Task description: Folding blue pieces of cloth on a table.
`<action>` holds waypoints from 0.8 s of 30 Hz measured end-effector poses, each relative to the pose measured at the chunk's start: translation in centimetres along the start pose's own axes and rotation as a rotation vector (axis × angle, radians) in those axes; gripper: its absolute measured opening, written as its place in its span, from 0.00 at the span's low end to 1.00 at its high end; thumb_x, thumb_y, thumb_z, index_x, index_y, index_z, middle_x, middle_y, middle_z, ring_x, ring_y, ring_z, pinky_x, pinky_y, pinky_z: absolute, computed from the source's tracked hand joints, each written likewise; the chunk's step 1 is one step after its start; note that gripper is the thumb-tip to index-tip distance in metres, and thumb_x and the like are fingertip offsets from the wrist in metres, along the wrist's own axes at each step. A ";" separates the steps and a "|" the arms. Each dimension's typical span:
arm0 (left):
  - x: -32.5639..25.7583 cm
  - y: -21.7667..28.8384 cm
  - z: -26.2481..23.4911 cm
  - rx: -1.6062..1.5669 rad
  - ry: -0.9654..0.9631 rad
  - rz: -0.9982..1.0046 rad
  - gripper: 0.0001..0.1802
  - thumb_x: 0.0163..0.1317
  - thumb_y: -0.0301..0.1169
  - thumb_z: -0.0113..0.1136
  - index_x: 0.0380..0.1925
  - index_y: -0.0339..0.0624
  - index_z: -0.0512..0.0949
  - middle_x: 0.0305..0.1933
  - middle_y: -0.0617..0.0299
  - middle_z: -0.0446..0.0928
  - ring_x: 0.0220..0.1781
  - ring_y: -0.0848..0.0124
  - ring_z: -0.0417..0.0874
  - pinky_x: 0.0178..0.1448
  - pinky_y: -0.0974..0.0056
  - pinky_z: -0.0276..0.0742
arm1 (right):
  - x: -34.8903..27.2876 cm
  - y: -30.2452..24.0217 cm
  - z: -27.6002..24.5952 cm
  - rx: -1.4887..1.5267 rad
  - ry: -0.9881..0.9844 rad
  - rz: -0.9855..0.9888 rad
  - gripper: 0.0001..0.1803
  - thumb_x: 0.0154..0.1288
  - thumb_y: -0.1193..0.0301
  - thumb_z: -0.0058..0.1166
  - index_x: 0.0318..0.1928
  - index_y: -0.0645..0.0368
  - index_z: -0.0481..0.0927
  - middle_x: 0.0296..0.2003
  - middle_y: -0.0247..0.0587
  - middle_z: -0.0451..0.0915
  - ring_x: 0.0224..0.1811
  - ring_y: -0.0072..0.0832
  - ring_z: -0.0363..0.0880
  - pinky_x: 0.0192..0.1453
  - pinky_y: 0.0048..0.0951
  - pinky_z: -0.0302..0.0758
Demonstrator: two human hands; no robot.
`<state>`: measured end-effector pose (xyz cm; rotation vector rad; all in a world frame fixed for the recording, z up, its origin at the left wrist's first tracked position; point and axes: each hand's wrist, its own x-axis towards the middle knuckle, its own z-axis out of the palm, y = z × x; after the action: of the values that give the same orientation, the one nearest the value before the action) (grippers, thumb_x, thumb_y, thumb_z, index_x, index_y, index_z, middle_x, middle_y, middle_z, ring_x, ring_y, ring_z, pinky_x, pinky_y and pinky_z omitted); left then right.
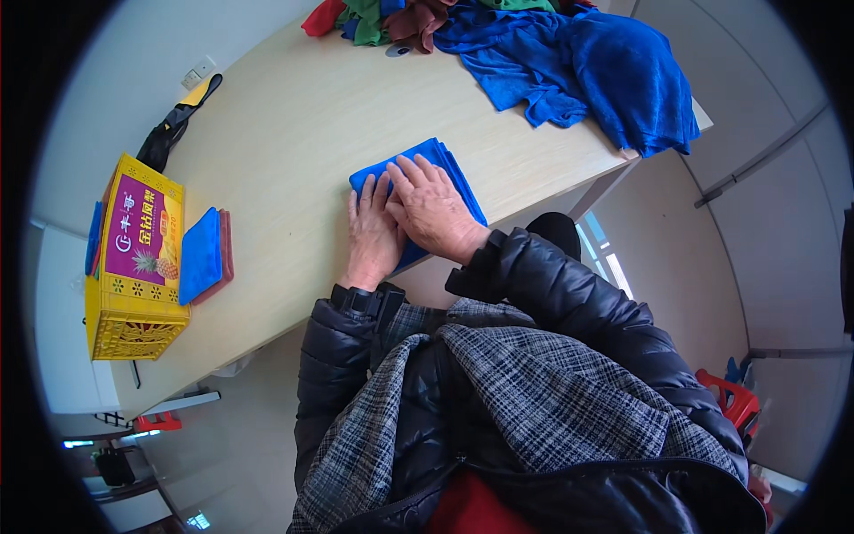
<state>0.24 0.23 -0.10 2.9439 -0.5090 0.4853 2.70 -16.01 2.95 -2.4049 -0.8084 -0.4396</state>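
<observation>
Grips (374, 233) (434, 206) on cloth (461, 187) at table edge (547, 189)

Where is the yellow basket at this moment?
In the head view, the yellow basket is at the left side of the table, left of the person's left hand, with a folded blue cloth directly at its right.

Pale tbl. (294, 169) bore yel. crate (138, 331), folded blue/red cloths (203, 256) adj., folded blue cloth (458, 176) at nr. edge, blue cloth heap (614, 80) and mixed-col. cloths (365, 22) far side.

Blue cloth (457, 182), yellow crate (138, 331), checked scarf (556, 387)
</observation>
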 end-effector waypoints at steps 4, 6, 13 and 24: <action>0.0 0.3 0.1 0.002 0.027 0.024 0.30 0.75 0.42 0.49 0.74 0.46 0.65 0.79 0.50 0.59 0.82 0.51 0.53 0.82 0.38 0.44 | -0.3 1.0 2.0 -0.070 -0.072 0.069 0.32 0.78 0.53 0.42 0.71 0.64 0.67 0.73 0.57 0.65 0.78 0.54 0.56 0.81 0.50 0.52; 0.1 0.4 0.1 -0.025 0.000 -0.021 0.30 0.76 0.41 0.46 0.75 0.45 0.63 0.80 0.52 0.58 0.83 0.52 0.52 0.82 0.40 0.44 | -0.4 2.0 2.3 -0.071 -0.120 0.062 0.36 0.79 0.48 0.36 0.72 0.64 0.66 0.75 0.58 0.61 0.80 0.55 0.52 0.82 0.52 0.47; 0.2 -0.5 0.2 -0.093 -0.022 -0.072 0.30 0.78 0.42 0.43 0.75 0.43 0.62 0.80 0.51 0.58 0.82 0.53 0.54 0.82 0.42 0.47 | -0.9 2.4 1.8 -0.124 -0.136 0.069 0.35 0.79 0.50 0.38 0.74 0.62 0.65 0.75 0.54 0.61 0.81 0.52 0.52 0.83 0.49 0.48; 1.4 -2.0 -0.5 -0.047 -0.106 -0.296 0.32 0.76 0.43 0.47 0.75 0.41 0.61 0.79 0.49 0.59 0.81 0.51 0.57 0.80 0.44 0.52 | -0.8 2.2 1.6 -0.139 -0.137 0.048 0.35 0.78 0.51 0.41 0.74 0.63 0.65 0.75 0.54 0.62 0.80 0.51 0.52 0.83 0.48 0.47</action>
<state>2.08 1.77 0.73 2.9387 -0.0869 0.2809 3.64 -16.88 0.46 -2.6012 -0.7995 -0.3250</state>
